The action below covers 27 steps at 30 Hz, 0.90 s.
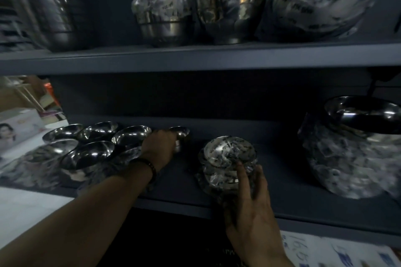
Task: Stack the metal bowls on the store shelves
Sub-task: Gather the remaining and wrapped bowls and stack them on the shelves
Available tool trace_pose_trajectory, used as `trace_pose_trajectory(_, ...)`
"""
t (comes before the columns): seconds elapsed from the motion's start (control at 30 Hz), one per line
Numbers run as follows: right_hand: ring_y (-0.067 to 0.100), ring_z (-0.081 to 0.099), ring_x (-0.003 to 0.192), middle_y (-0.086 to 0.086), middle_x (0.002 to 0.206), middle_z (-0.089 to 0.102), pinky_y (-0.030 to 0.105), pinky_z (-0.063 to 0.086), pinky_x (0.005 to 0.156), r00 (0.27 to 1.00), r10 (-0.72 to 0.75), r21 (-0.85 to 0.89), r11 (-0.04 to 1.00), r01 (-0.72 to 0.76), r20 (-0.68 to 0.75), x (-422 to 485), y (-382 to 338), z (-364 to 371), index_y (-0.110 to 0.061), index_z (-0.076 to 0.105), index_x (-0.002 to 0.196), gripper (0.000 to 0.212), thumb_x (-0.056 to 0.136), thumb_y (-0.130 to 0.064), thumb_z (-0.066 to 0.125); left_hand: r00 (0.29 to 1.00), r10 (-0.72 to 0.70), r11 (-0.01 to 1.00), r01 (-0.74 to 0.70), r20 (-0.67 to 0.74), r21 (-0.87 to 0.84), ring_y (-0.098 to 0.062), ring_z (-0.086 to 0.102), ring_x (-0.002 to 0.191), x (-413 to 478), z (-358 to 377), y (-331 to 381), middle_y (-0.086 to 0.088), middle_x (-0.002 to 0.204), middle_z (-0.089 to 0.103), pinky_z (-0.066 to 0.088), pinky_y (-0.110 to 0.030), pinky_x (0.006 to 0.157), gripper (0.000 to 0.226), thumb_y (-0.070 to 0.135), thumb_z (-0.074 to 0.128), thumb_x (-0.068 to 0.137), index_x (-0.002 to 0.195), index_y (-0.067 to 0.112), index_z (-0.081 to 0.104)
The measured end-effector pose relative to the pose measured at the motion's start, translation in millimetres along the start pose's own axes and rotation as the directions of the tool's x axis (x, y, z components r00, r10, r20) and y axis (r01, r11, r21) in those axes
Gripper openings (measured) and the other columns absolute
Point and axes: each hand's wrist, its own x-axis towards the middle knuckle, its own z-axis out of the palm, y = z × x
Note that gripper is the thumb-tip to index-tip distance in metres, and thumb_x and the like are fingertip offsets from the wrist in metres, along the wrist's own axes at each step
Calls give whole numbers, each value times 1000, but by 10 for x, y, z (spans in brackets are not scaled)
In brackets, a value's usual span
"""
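Several small metal bowls point(91, 154) sit in a cluster at the left of the lower shelf point(282, 208). My left hand point(159, 144) reaches in and grips a small stack of bowls point(181, 134) at the cluster's right end. A plastic-wrapped stack of small bowls point(227, 158) stands in the middle of the shelf. My right hand point(249, 206) holds its near side, fingers curled round the wrap and forefinger up against it.
A large wrapped stack of bowls point(351, 149) stands at the right of the lower shelf. The upper shelf point(195, 58) carries wrapped stacks of deeper bowls point(160, 6) and wide bowls point(321, 0). White boxes point(19, 130) lie at far left.
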Motion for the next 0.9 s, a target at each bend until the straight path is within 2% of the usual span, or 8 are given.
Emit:
trace_pose_trajectory(0.13,31,11,162,2,172,-19,41,43,118,998,26,39,999,-28,49,35,-51,-79,-44,-6,165,102,95,-40,68,994,58,991,-69,-98,-112,-33,69,110,-95,-140,-23,-8,122,69,55,-39,87,34,7,64,91,121,20,70)
trace_pose_trajectory(0.27,26,20,159,-3,172,-13,36,50,111,997,46,78,996,-51,67,39,-82,-177,-45,0,165,100,94,-37,71,983,78,970,-113,-168,-215,-30,67,105,-214,-354,-59,-3,115,68,56,-41,80,27,5,71,88,108,23,66)
trace_pose_trajectory(0.4,26,21,159,-8,171,-5,37,48,112,996,64,141,987,-72,65,10,-61,-192,-48,5,163,98,94,-29,71,960,141,938,-208,-242,-277,-27,60,107,-380,-636,-19,1,113,65,56,-41,81,22,7,70,90,106,22,66)
trace_pose_trajectory(0.53,28,28,156,-3,170,7,39,46,114,998,50,203,977,-57,36,-33,-66,-210,-43,14,164,92,94,-26,71,948,196,916,-268,-250,-298,-19,53,107,-585,-950,99,9,115,59,56,-42,84,19,14,65,96,108,28,61)
trace_pose_trajectory(0.63,29,34,152,1,168,17,37,40,118,995,94,266,959,-102,44,-42,-51,-236,-37,18,164,90,93,-21,71,937,241,895,-315,-251,-316,-18,53,108,-751,-1158,269,10,117,57,57,-44,79,20,12,62,97,109,28,59)
trace_pose_trajectory(0.73,25,32,151,4,166,26,37,37,119,991,125,331,934,-134,50,-51,-20,-272,-36,17,165,92,92,-17,69,924,284,894,-351,-254,-277,-18,55,107,-855,-1280,470,9,117,57,55,-41,73,20,13,64,98,111,28,59)
trace_pose_trajectory(0.9,23,29,152,3,168,26,33,34,117,989,135,350,925,-146,57,-95,0,-338,-36,14,166,92,94,-18,68,916,333,874,-388,-222,-292,-15,54,109,-927,-1251,764,11,118,55,54,-36,71,23,10,63,98,114,26,58)
